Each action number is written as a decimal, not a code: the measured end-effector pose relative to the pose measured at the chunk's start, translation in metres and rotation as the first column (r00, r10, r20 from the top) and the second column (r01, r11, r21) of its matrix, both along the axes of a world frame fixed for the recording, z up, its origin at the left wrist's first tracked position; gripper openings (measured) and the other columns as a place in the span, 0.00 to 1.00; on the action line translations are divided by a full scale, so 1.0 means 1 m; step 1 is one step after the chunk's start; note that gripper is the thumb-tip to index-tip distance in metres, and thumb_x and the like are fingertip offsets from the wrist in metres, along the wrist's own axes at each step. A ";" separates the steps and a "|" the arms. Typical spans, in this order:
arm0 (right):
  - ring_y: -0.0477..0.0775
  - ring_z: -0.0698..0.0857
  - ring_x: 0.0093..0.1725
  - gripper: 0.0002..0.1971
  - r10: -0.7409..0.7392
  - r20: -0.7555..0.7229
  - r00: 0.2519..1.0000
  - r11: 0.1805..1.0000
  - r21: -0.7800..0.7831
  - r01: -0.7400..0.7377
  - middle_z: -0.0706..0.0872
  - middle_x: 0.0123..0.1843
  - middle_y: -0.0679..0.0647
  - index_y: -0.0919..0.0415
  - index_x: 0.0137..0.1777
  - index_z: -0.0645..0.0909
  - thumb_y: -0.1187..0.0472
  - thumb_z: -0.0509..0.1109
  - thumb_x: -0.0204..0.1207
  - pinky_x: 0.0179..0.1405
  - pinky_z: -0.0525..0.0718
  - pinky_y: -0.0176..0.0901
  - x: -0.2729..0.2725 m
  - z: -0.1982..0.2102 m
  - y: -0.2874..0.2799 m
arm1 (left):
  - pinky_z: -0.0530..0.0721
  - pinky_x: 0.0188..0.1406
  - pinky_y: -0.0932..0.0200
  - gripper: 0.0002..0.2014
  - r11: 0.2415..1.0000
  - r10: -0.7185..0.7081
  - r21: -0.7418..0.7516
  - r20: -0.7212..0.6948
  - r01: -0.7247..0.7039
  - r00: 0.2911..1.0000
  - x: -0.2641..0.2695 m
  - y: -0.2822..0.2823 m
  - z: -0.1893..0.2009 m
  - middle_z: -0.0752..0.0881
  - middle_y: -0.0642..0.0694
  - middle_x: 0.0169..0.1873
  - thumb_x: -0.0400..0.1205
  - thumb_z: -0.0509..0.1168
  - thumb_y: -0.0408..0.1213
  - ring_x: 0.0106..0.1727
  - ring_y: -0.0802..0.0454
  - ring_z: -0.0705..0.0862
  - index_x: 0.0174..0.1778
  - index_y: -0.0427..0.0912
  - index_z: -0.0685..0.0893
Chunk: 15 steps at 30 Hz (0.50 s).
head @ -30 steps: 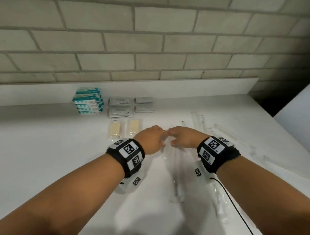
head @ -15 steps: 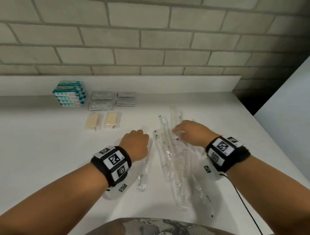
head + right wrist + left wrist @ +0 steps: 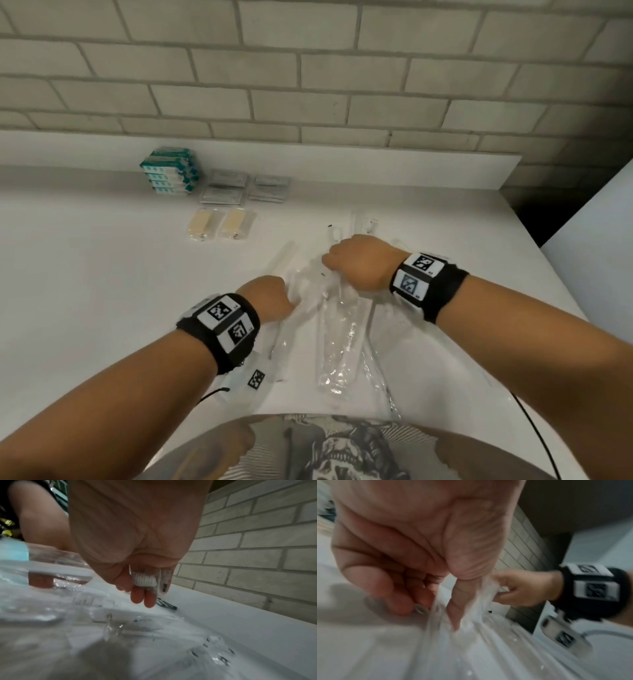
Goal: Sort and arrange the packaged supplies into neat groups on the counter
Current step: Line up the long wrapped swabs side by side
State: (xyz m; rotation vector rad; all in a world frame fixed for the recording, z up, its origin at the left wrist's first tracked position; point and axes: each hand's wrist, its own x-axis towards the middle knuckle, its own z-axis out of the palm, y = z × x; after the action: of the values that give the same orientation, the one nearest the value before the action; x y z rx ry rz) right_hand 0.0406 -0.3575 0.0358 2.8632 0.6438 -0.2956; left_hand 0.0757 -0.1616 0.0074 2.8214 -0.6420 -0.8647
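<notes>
White counter (image 3: 85,308) under brick wall. Gathering clear toothbrush packets (image 3: 337,329) at centre frame: left hand (image 3: 270,296) pinching wrap, right hand (image 3: 359,263) gripping brush-head ends. Probably next: squaring bundle beside sorted groups at upper left.

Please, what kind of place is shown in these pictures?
Probably a hotel supply or housekeeping counter: a white counter against a grey brick wall, with stacked teal-and-white small boxes, two clear-wrapped beige bars and clear-wrapped toothbrushes.
</notes>
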 end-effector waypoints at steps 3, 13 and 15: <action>0.53 0.78 0.39 0.09 -0.198 -0.084 0.977 0.966 0.151 0.209 0.76 0.40 0.48 0.52 0.44 0.72 0.68 0.58 0.74 0.35 0.75 0.43 -0.017 0.000 -0.029 | 0.72 0.29 0.61 0.08 0.986 0.127 -0.099 -0.056 -0.132 0.990 0.001 0.001 0.005 0.81 0.47 0.36 0.80 0.61 0.42 0.33 0.52 0.77 0.43 0.40 0.75; 0.53 0.75 0.33 0.20 -0.563 -0.084 0.822 0.754 0.354 0.553 0.74 0.33 0.49 0.52 0.32 0.66 0.45 0.60 0.83 0.29 0.68 0.43 -0.048 -0.001 -0.100 | 0.79 0.30 0.61 0.32 0.900 0.287 -0.274 -0.216 -0.340 0.933 -0.022 -0.043 0.002 0.83 0.45 0.49 0.80 0.67 0.49 0.37 0.52 0.82 0.76 0.38 0.65; 0.54 0.77 0.37 0.18 -0.573 -0.106 0.812 0.733 0.378 0.566 0.72 0.36 0.48 0.50 0.32 0.64 0.49 0.58 0.85 0.30 0.68 0.42 -0.041 0.000 -0.094 | 0.81 0.42 0.59 0.35 0.952 0.213 -0.198 -0.116 -0.233 0.970 -0.030 -0.047 -0.003 0.81 0.47 0.56 0.76 0.70 0.54 0.48 0.50 0.82 0.73 0.38 0.68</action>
State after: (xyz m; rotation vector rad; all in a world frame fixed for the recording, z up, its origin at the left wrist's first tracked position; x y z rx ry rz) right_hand -0.0004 -0.4510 0.0358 3.3893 -0.2561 -0.2410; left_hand 0.0458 -0.2085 0.0043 2.5829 -0.3676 -0.8280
